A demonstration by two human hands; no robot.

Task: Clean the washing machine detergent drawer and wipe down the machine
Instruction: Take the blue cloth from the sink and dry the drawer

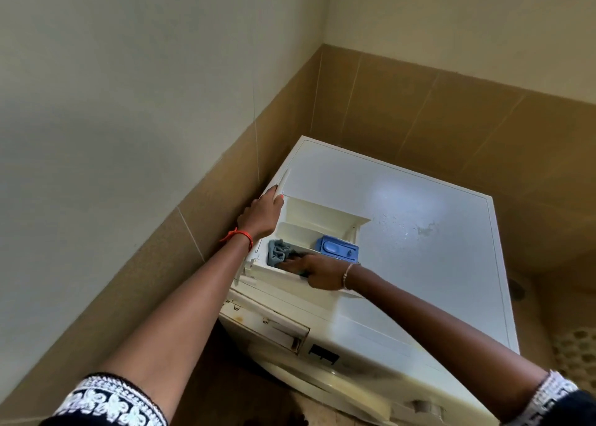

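On the washing machine (pixel 419 232), our left hand (pixel 263 214) is gripping the front of the seemingly light, rigid detergent drawer (pixel 322 219), our flat right hand (pixel 319 274) pressing the soft cloth (pixel 276 252) inside.

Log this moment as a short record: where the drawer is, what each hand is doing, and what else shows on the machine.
drawer: taken out, lying on top of the washing machine
left hand: grips the drawer's front panel
right hand: fingers press a cloth into the drawer
blue insert: in the drawer, right of the cloth
slot: empty, on the machine's front
wet patches: on the top, right of the drawer
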